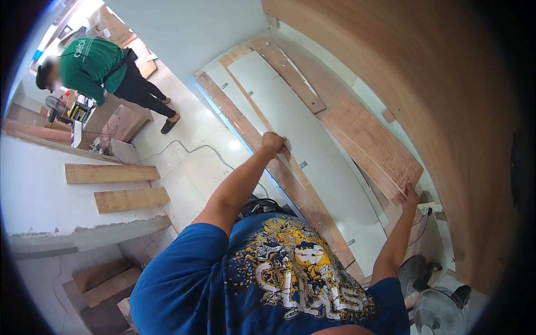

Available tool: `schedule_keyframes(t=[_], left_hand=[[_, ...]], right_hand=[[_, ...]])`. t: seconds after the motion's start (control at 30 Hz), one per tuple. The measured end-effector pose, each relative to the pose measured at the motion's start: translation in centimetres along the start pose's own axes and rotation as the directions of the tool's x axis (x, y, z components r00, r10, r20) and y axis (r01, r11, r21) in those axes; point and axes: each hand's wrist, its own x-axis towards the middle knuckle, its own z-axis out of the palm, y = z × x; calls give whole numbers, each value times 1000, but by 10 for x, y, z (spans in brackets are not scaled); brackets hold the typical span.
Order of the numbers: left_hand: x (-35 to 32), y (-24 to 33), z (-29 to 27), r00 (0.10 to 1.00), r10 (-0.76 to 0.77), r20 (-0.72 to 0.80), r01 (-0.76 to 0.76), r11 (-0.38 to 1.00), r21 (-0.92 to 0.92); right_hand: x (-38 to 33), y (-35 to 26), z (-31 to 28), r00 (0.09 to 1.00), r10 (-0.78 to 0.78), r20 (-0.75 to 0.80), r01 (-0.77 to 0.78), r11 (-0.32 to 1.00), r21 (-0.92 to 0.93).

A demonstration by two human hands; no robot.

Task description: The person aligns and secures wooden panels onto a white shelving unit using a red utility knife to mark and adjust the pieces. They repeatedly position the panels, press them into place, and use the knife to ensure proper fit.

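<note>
My left hand (272, 144) is closed on a long, narrow wooden strip (258, 111) that runs along a white panel (324, 173). Small metal plates show beside the strip and along the panel. At the far right, my right hand (410, 195) grips the near end of a reddish plywood board (374, 145), with fingers at its corner. The board lies slanted on the work surface, beside the white panel. A rough wooden plank (220, 106) borders the surface on the left.
A tall curved-looking wood panel (435, 84) rises on the right. Below it stand a fan (441, 310) and a cable. At the far left a person in a green shirt (95, 61) bends over tools. Two planks (111, 173) rest on a white ledge; a cord (195, 148) crosses the tiled floor.
</note>
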Motion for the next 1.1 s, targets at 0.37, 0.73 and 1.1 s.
schedule_keyframes(t=[0.37,0.73,1.1], left_hand=[[0,-16,-4,984,-168,-62,176,974,143],[-20,-12,-16,982,181,58,-186,846,500],[2,15,-127,924,25,381,-67,993,97]], right_hand=[[-45,-32,4,942,-210,262,35,838,545],[-193,-31,85,910,-329,251,43,678,733],[-271,23,338,697,-255,671,-197,831,521]])
